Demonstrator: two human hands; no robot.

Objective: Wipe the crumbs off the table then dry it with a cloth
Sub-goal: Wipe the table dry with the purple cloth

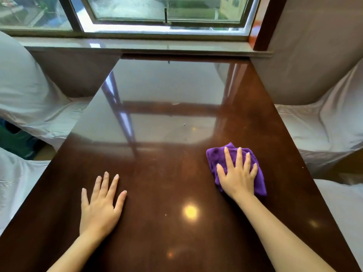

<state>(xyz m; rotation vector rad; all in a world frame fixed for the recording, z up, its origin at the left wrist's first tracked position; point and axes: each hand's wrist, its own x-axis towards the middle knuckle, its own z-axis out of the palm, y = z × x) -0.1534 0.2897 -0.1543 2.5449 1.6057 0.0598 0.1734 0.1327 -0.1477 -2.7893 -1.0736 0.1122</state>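
Observation:
A glossy dark brown table point(167, 193) stretches away from me toward a window. A crumpled purple cloth point(216, 157) lies on its right half. My right hand point(238, 173) presses flat on the cloth, fingers spread, covering most of it. My left hand point(102, 205) rests palm down on the bare table at the near left, fingers apart and holding nothing. A few tiny crumbs point(184, 124) dot the surface beyond the cloth, with another speck point(166, 214) between my hands.
Chairs in white covers stand along both sides: left point(25, 91) and right point(324, 124). A stone window sill point(137, 46) runs past the table's far end, under a sliding window point(165, 14). A ceiling light reflects point(190, 212) on the tabletop.

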